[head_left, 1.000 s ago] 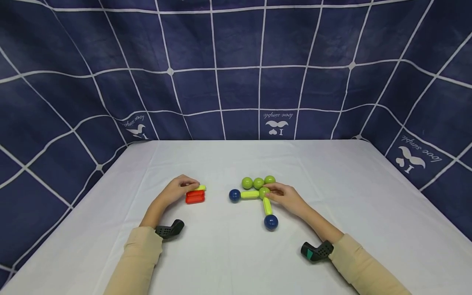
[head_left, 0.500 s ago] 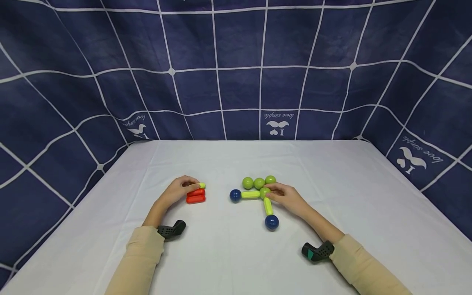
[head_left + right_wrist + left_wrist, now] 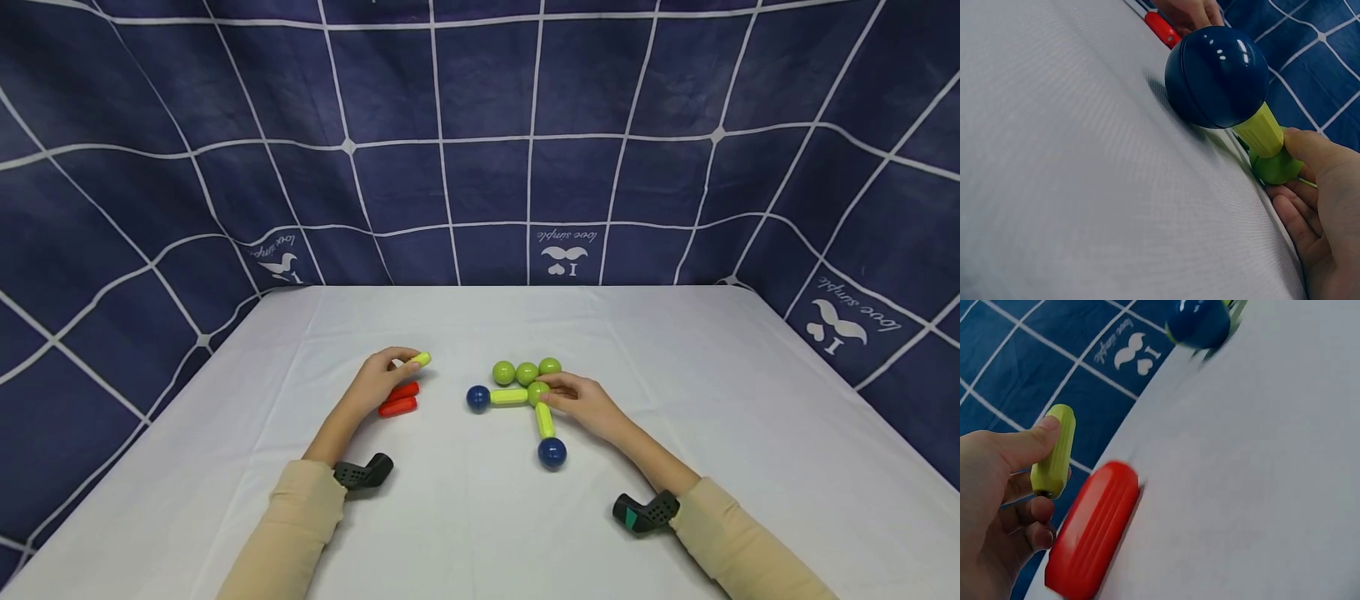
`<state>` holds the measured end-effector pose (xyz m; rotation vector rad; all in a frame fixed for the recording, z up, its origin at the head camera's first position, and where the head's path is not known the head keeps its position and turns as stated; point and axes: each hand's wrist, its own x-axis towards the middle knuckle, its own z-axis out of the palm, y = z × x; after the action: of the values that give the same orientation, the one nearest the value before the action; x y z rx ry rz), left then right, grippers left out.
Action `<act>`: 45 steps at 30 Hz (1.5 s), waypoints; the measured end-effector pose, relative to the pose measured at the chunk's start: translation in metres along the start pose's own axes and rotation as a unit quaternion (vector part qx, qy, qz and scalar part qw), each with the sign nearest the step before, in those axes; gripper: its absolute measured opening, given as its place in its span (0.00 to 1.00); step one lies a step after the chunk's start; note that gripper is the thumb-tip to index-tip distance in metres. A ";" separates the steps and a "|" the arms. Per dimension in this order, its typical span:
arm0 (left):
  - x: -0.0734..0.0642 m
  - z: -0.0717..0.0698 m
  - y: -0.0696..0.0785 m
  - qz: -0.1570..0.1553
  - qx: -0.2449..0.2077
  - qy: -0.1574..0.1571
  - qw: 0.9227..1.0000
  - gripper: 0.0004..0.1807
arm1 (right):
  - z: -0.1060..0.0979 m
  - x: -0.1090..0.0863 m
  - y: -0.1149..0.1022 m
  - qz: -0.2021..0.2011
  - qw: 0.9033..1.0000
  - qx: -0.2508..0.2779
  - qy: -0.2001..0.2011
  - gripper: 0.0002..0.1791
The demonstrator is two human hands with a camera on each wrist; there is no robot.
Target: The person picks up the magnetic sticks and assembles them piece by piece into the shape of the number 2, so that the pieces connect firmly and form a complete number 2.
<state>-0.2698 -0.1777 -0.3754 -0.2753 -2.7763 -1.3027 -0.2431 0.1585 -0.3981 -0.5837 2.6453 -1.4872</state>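
My left hand [image 3: 379, 379] pinches a yellow-green rod [image 3: 1055, 453] between thumb and fingers, above two red rods [image 3: 398, 407] lying side by side on the table. In the left wrist view one red rod [image 3: 1092, 531] is large beside the fingers. My right hand [image 3: 587, 403] grips a green ball [image 3: 537, 392], the corner of a joined L-shape. From that ball one yellow-green rod [image 3: 509, 397] runs left to a blue ball [image 3: 477, 398]. Another yellow-green rod [image 3: 544, 420] runs toward me to a second blue ball [image 3: 552, 452].
Three loose green balls [image 3: 527, 373] sit in a row just behind the L-shape. A white cloth [image 3: 465, 517] covers the table, and a dark blue grid-patterned curtain [image 3: 480, 183] hangs behind and at the sides.
My left hand has lifted the yellow-green rod off its place beside the red rods and moved it away from me and slightly right. The right hand has stayed on the green ball.
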 end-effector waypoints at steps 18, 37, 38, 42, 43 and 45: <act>-0.021 0.033 0.073 0.078 0.008 -0.166 0.983 0.09 | 0.002 0.001 -0.001 0.006 1.000 0.001 0.022 0.24; -0.044 0.079 0.092 0.157 0.042 -0.303 0.939 0.04 | 0.000 0.003 0.000 0.002 1.000 -0.004 0.020 0.23; -0.044 0.080 0.092 0.159 0.043 -0.303 0.939 0.04 | 0.000 0.003 0.001 0.002 1.000 -0.004 0.019 0.23; -0.045 0.083 0.091 0.167 0.045 -0.299 0.939 0.04 | 0.000 0.002 0.000 0.002 1.000 0.002 0.016 0.24; -0.045 0.083 0.091 0.168 0.047 -0.296 0.939 0.04 | 0.000 0.002 0.000 0.003 1.000 0.003 0.017 0.23; -0.045 0.085 0.091 0.167 0.050 -0.292 0.940 0.04 | 0.000 0.002 -0.001 0.004 1.000 0.005 0.017 0.23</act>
<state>-0.2069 -0.0620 -0.3669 -1.2497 -3.0242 -1.1253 -0.2446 0.1573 -0.3976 -0.5522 2.6592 -1.5218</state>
